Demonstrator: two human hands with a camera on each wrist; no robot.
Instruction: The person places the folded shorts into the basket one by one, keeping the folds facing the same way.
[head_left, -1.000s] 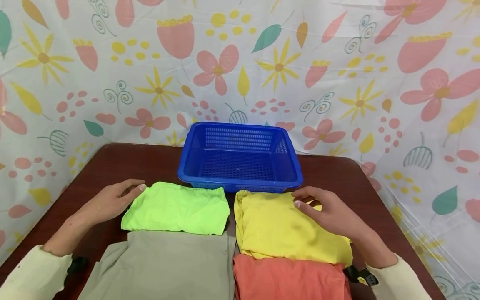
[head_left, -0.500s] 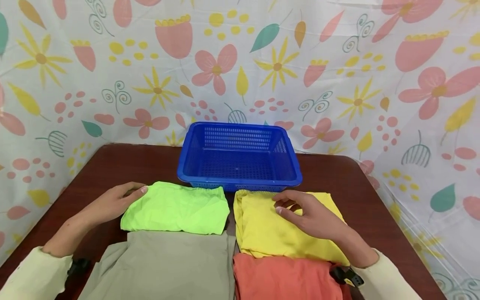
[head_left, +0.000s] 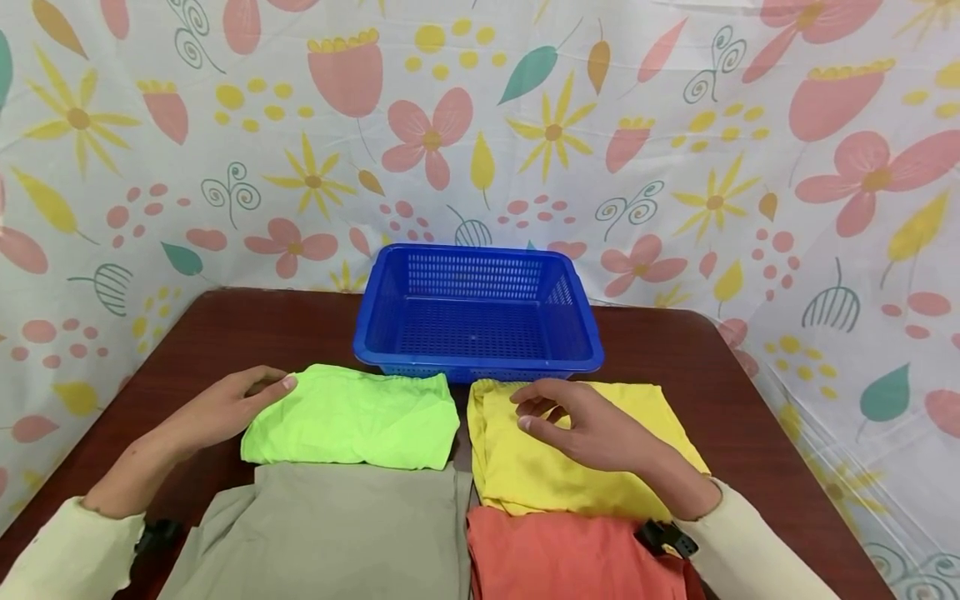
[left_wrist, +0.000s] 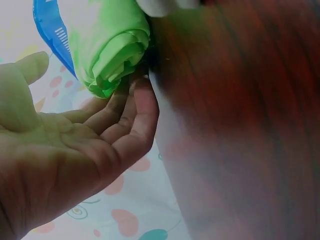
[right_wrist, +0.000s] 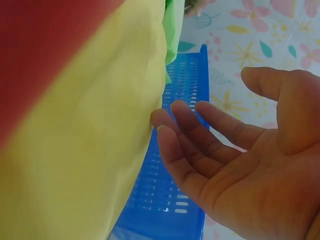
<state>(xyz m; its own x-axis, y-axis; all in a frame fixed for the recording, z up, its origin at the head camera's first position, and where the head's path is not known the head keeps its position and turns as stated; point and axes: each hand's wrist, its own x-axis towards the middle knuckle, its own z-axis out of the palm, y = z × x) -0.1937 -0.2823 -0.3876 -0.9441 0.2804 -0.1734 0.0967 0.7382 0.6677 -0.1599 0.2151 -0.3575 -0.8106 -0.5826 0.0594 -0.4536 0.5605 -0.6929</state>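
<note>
In the head view, a folded bright green cloth (head_left: 367,421) lies left of centre. My left hand (head_left: 217,408) is at its left end; the left wrist view shows the fingertips at the rolled end of the green cloth (left_wrist: 117,55), thumb apart from it. My right hand (head_left: 592,425) is over a folded yellow cloth (head_left: 540,475), fingers loosely bent and holding nothing. From the right wrist, the fingertips (right_wrist: 170,140) appear near the yellow cloth's edge; whether they touch it I cannot tell.
Behind the cloths stands a blue perforated plastic basket (head_left: 480,364). Nearer to me lie a grey cloth (head_left: 352,533) at left and a coral-red cloth (head_left: 570,554) at right. Everything rests on a dark brown table (head_left: 652,346), with a floral curtain (head_left: 480,117) behind.
My right hand has moved left across the yellow cloth, from its right part toward its left part. The left hand stays almost in place, and the cloths and basket have not moved.
</note>
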